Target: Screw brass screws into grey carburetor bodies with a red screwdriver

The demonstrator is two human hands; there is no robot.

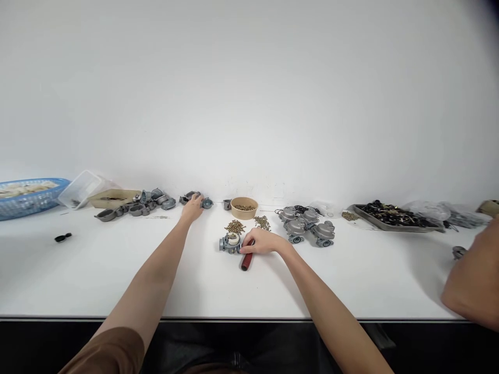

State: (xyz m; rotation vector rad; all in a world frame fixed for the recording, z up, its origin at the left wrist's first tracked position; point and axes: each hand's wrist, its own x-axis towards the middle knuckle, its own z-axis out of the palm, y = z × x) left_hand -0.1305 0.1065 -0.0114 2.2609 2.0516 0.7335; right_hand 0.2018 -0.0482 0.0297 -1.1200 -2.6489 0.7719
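My right hand [262,241] pinches the right edge of an open grey metal housing [231,242] with a white round part inside. A red tool handle [247,261] lies beneath its fingers; its far end is hidden. At the back of the table, my left hand [192,208] reaches onto a group of grey metal parts [187,197], its fingers bent over a part and partly hidden. Just right of that hand sits another grey part [207,203]. Behind the housing are two piles of small brass-coloured screws [235,226] and a paper bowl [244,208] holding more.
Several domed metal housings [295,226] stand right of the bowl. A tray of black parts [393,215] lies farther right, near another person's arm [473,275]. At left are grey castings [137,209], a clear plastic box [83,189], a blue basket [35,200] and a small black piece [63,237].
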